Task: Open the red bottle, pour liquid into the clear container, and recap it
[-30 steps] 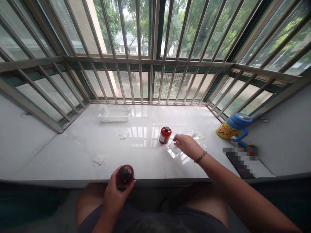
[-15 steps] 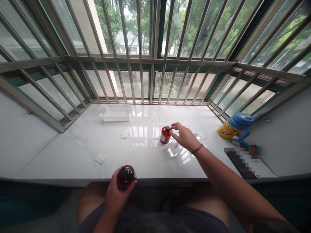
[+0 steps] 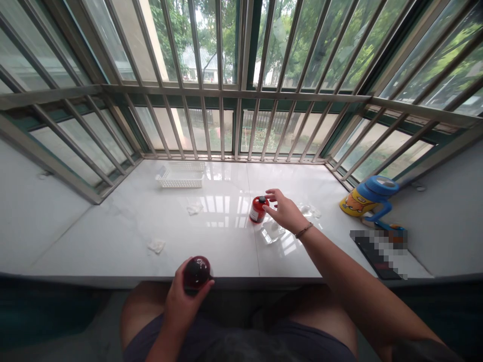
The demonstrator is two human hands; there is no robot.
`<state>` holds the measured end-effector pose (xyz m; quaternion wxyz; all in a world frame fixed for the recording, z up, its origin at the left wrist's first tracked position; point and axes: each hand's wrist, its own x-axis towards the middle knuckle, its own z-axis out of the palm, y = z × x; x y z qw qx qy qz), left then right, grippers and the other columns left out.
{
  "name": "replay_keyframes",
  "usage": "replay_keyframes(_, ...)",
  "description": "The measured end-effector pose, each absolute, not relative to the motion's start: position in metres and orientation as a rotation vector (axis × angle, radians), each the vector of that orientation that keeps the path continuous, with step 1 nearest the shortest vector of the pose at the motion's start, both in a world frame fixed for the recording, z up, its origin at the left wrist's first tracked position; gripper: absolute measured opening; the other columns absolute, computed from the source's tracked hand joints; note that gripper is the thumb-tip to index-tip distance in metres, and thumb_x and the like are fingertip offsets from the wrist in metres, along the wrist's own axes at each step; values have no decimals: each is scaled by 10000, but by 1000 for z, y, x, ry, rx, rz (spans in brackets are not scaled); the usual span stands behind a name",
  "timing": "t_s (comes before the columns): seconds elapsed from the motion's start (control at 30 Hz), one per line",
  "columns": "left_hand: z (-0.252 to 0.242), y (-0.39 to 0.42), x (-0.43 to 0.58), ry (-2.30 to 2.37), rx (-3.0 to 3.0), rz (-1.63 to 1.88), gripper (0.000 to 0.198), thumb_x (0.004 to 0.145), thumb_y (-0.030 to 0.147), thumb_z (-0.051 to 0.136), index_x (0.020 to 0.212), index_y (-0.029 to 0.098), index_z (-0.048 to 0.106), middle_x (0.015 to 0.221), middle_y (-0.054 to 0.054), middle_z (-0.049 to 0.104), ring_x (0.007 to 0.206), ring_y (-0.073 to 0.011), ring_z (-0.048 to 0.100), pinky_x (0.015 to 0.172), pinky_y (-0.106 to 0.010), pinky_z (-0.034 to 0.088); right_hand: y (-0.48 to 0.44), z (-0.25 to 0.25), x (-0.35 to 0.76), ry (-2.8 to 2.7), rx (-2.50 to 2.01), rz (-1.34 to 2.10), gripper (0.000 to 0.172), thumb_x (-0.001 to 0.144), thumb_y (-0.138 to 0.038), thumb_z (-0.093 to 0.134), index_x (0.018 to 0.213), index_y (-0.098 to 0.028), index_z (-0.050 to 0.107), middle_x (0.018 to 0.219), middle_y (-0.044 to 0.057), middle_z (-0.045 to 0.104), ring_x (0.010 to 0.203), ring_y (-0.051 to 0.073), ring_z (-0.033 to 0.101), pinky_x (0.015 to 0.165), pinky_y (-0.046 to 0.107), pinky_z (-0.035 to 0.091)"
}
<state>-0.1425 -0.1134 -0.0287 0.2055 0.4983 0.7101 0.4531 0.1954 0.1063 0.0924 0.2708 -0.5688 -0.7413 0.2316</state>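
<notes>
Glossy dark-red rounded object (image 3: 197, 271) cupped in left hand (image 3: 180, 296) at near edge of shiny white desk (image 3: 113, 251), between curled fingers and thumb, likely for steadiness. Squat red black-capped bottle (image 3: 258, 212) upright on desk, probably for easy reach, with right hand (image 3: 285, 209) spread beside it, contact unclear.

No lettering or number is legible. A small red bottle (image 3: 260, 206) with a black cap (image 3: 261, 199), about midway between the near and far edges of the glossy white counter (image 3: 113, 226), bears a white label (image 3: 254, 215) with print too small to read.
</notes>
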Motion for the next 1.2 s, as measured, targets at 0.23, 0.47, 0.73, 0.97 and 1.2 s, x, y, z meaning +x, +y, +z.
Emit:
replay_keyframes(0.23, -30, -113, -143, 1989, 1399, 1261, 821, 753, 661, 870, 1416, 255, 609, 1352, -112, 719, 1193, -349, 727, 1077, -493, 598, 115, 86, 191, -2099, -1497, 507, 462, 1000, -293, 698, 1409, -237, 490, 1434, 118, 670, 1324, 263, 655, 1025, 398, 581)
replay_keyframes(0.47, -32, -111, -142, 1991, 1427, 1310, 798, 765, 675, 853, 1396, 241, 627, 1333, -120, 727, 1190, -345, 731, 1066, -485, 605, 139, 93, 181, -2251, -1511, 407, 506, 972, -143, 674, 1440, -234, 505, 1198, 80, 758, 1075, 252, 709, 892, 346, 540)
replay_keyframes(0.73, -37, -113, -144, 1960, 1403, 1295, 811, 770, 637, 875, 1426, 247, 602, 1384, -126, 705, 1243, -356, 706, 1122, -511, 575, 144, 97, 179, -2276, -1566, 308, 479, 990, -271, 698, 1430, -193, 525, 1193, 125, 739, 1027, 270, 705, 847, 346, 524)
replay_keyframes(0.97, -35, -112, -143, 1953, 1404, 1314, 799, 762, 626, 881, 1412, 244, 615, 1369, -124, 714, 1249, -358, 707, 1121, -511, 579, 141, 96, 183, -2292, -1560, 297, 533, 976, -222, 656, 1481, -206, 487, 1212, 106, 739, 1036, 257, 700, 842, 333, 521)
replay_keyframes(1.2, -37, -112, -144, 1951, 1407, 1287, 819, 771, 628, 879, 1435, 241, 596, 1391, -132, 695, 1269, -362, 690, 1134, -520, 567, 138, 98, 181, -2296, -1562, 270, 548, 984, -248, 651, 1499, -186, 474, 1245, 128, 721, 1107, 278, 685, 883, 345, 524)
